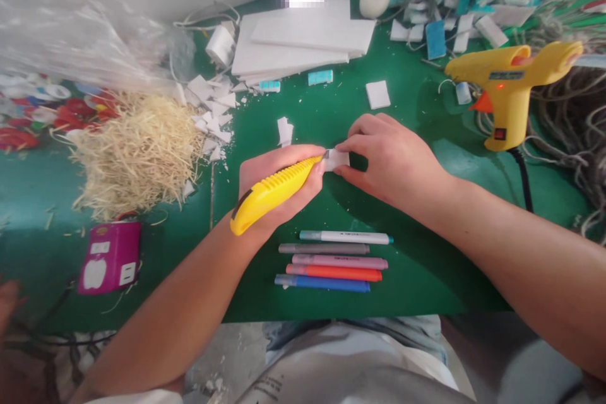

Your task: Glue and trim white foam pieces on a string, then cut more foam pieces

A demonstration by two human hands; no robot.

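My left hand point(263, 168) is wrapped around a yellow utility knife point(277, 190), whose blade end points right. At the blade's tip is a small white foam piece point(339, 160). My right hand point(395, 153) pinches that piece by its right edge between thumb and fingers. The blade end meets or lies very near the left side of the piece; exact contact is hard to make out. A white foam offcut point(285, 131) lies just beyond my left hand, and a square foam piece point(377, 95) lies beyond my right.
Several markers point(334, 262) lie in a row near the front edge. A yellow glue gun point(506, 85) with a lit red light stands at right. White foam sheets point(303, 44) are stacked behind. To the left are straw point(142, 151), foam scraps point(215, 113) and a purple box point(110, 259).
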